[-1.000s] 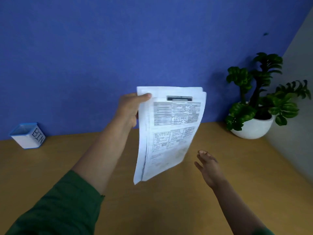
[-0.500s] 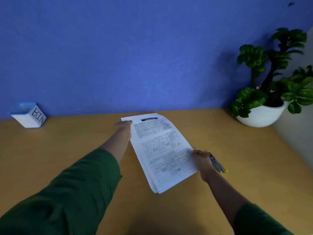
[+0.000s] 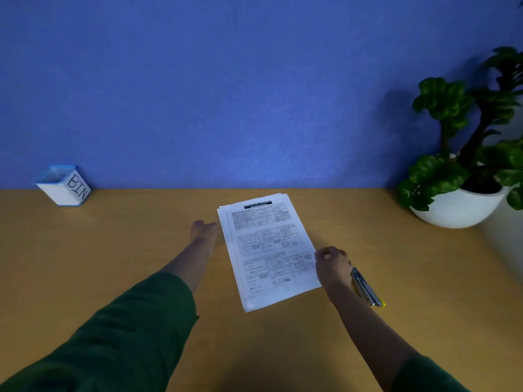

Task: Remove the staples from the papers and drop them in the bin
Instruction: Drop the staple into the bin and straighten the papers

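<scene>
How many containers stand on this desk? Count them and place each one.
2. The white bin with blue trim stands at the far left against the blue wall; the white plant pot stands at the far right corner. The frame edges may hide more.

Dim, bluish light; soft focus, perhaps wide-angle bending at edges.

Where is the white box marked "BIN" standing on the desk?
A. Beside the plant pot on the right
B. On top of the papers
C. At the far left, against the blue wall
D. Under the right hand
C: the bin stands at the far left by the blue wall, well apart from the papers and the plant pot.
</scene>
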A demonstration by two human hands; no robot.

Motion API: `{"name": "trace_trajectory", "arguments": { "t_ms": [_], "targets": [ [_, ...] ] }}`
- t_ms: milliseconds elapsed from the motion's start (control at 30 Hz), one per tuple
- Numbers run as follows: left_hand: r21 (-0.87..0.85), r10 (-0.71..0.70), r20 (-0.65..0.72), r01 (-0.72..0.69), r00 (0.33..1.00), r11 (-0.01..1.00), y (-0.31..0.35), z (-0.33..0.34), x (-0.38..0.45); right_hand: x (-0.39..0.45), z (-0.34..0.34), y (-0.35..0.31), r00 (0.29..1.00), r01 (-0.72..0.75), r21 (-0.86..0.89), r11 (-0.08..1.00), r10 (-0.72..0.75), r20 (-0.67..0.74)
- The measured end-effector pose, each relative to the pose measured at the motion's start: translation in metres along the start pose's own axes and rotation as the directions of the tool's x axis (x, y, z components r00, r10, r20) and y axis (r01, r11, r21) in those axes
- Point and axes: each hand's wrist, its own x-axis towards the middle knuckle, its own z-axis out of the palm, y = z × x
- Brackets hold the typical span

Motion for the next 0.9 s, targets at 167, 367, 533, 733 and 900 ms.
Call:
{"name": "trace_trajectory", "arguments": {
  "t_ms": [167,367,533,733,900],
  "targets": [
    [-0.045,0.006,-0.084,-0.01,0.996,0.999,-0.023,-0.02,0.002,-0.002,0.006,-0.024,0.987,0.159,0.086,0.983,-0.159,-0.013],
    [0.013,0.071,-0.094,-0.07,0.993,0.997,-0.042,-0.048,0.002,-0.016,0.039,-0.062,0.957,0.269,0.141,0.953,-0.281,0.071],
    [0.063,0.113,-0.057,-0.11,0.992,0.992,-0.044,-0.065,0.012,-0.027,0.061,-0.088,0.943,0.297,0.091,0.951,-0.307,0.128],
    [0.126,0.21,-0.002,-0.208,0.978,0.97,-0.042,-0.105,0.033,-0.05,0.092,-0.124,0.95,0.289,0.074,0.954,-0.296,0.102],
    [0.225,0.276,0.039,-0.278,0.96,0.934,-0.048,-0.171,0.065,-0.082,0.137,-0.165,0.958,0.256,0.14,0.956,-0.271,0.094]
  ]
}}
